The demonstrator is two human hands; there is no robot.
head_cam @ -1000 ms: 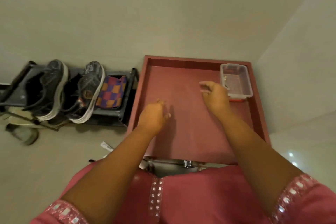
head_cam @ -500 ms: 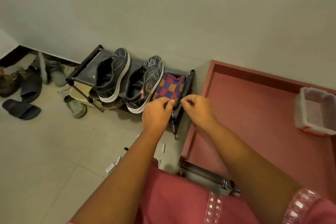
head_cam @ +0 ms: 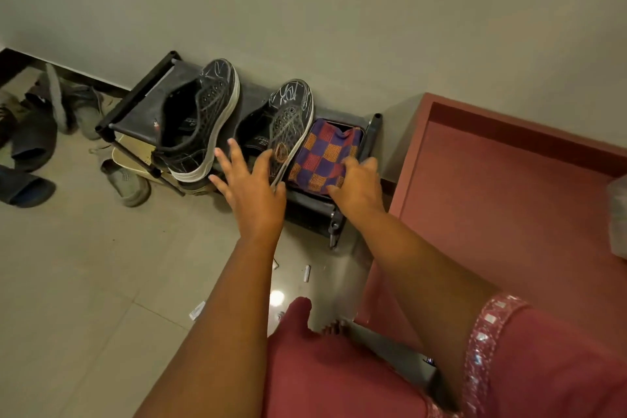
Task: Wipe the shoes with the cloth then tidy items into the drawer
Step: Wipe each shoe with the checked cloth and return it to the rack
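Two black sneakers with white soles lie on a low black rack (head_cam: 135,115): the left sneaker (head_cam: 200,119) and the right sneaker (head_cam: 290,122). A folded checked cloth (head_cam: 325,153), purple, red and orange, lies at the rack's right end. My left hand (head_cam: 251,187) reaches with spread fingers to the heel of the right sneaker, its thumb on the sole edge. My right hand (head_cam: 356,183) grips the cloth's near edge. The open red drawer (head_cam: 509,187) stands to the right.
Sandals and slippers (head_cam: 30,146) lie on the tiled floor at the left, one grey slipper (head_cam: 127,181) under the rack's front. Small white bits (head_cam: 307,273) lie on the floor near my knees. A clear plastic box (head_cam: 617,204) shows at the drawer's right edge.
The view swung left from the drawer to the rack. Both hands moved from over the drawer to the rack; my left hand spread open at the right sneaker, my right hand took the cloth's edge.
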